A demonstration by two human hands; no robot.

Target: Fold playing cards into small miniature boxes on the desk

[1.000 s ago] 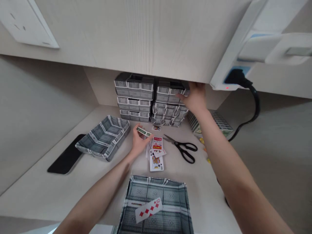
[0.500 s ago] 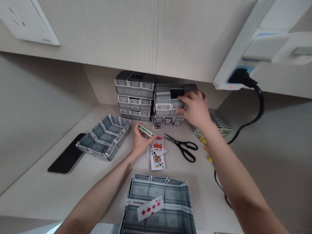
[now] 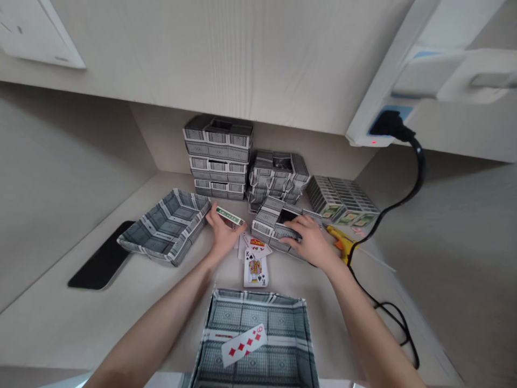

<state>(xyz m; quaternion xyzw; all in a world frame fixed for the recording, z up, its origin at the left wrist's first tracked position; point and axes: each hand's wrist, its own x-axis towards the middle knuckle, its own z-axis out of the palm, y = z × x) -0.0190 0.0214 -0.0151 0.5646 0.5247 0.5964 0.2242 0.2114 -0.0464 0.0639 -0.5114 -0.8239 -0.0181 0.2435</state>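
My left hand [image 3: 223,233] is closed around a small green-and-white card pack [image 3: 229,216], thumb and fingers at its ends. My right hand [image 3: 310,238] grips a patterned box made of playing cards [image 3: 266,220], fingers at the dark opening in its top. This box is low over the counter, just right of the loose cards; whether it touches the surface I cannot tell. Loose playing cards [image 3: 256,271], a king of spades on top, lie between my hands. The scissors are hidden, apparently behind the box.
An open card tray [image 3: 165,250] and a black phone [image 3: 100,258] lie left. Another open tray [image 3: 278,345] with a six of diamonds [image 3: 244,345] stands in front. Stacked card boxes [image 3: 220,145] rise behind. Card packs [image 3: 343,199], a yellow glue gun [image 3: 341,240] and a black cable [image 3: 398,318] lie right.
My right hand has brought the card box down and forward from the right rear stack. It now covers where the scissors lay. My left hand still holds the card pack.
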